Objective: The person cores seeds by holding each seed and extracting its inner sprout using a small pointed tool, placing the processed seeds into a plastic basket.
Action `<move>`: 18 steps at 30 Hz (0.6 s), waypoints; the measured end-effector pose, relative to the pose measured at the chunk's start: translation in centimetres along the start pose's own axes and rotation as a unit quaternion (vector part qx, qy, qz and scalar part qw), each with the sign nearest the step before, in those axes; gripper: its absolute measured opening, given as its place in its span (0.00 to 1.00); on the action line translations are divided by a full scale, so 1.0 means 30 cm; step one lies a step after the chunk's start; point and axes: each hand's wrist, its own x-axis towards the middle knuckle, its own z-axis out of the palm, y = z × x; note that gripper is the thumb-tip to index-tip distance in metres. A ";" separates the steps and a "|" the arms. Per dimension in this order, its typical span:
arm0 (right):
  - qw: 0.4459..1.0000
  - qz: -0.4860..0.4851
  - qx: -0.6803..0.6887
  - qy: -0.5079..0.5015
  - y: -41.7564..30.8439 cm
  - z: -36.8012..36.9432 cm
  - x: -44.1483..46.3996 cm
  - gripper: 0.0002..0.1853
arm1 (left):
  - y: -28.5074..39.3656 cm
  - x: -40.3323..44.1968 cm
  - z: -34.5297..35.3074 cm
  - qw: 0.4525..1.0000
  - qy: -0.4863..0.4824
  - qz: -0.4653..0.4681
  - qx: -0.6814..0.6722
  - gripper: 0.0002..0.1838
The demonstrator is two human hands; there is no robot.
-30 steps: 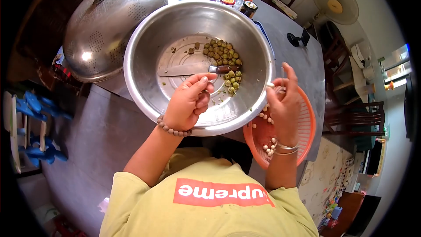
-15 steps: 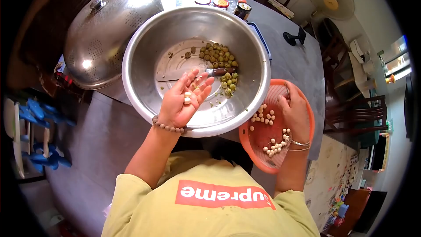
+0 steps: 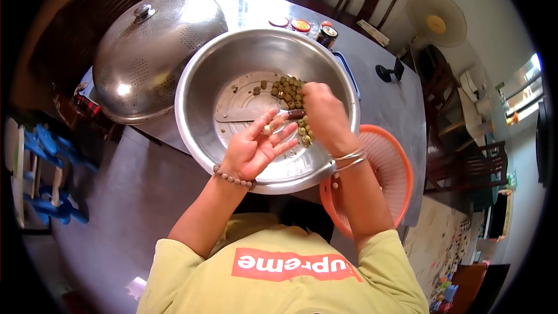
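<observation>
My left hand (image 3: pixel 250 152) is palm up over the near part of a large steel basin (image 3: pixel 195 145). A pale peeled lotus seed (image 3: pixel 267 130) shows between its thumb and fingers. My right hand (image 3: pixel 326 113) is closed, knuckles up, over the basin's right side; its fingertips and anything in them are hidden. Under and beside it are brown-green lotus seeds (image 3: pixel 285 90) and greener ones (image 3: pixel 304 131). A knife (image 3: pixel 238 116) lies flat in the basin, its brown handle partly covered. Below my right forearm stands an orange basket (image 3: pixel 395 180), with few pale seeds visible.
A perforated steel dome lid (image 3: pixel 157 52) stands left of the basin. Several jars (image 3: pixel 327 36) are behind it. A small black stand (image 3: pixel 389 72) sits on the grey table (image 3: pixel 386 104) at the right. Wooden chairs and a fan (image 3: pixel 436 20) are beyond.
My right hand has moved from the orange basket up and left into the basin. Two white seeds that lay on my left palm no longer show there. The view has shifted slightly.
</observation>
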 end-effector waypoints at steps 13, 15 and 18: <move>0.931 0.099 0.339 -0.086 -0.050 -0.129 -0.014 0.07 | -0.014 0.010 -0.036 0.998 0.009 0.065 -0.001 0.12; 0.932 0.116 0.340 -0.050 -0.031 -0.174 -0.023 0.08 | -0.012 0.022 -0.042 0.996 0.033 0.088 -0.012 0.10; 0.925 0.155 0.346 -0.032 -0.015 -0.248 -0.065 0.08 | 0.026 0.012 -0.063 0.998 0.004 0.062 -0.033 0.11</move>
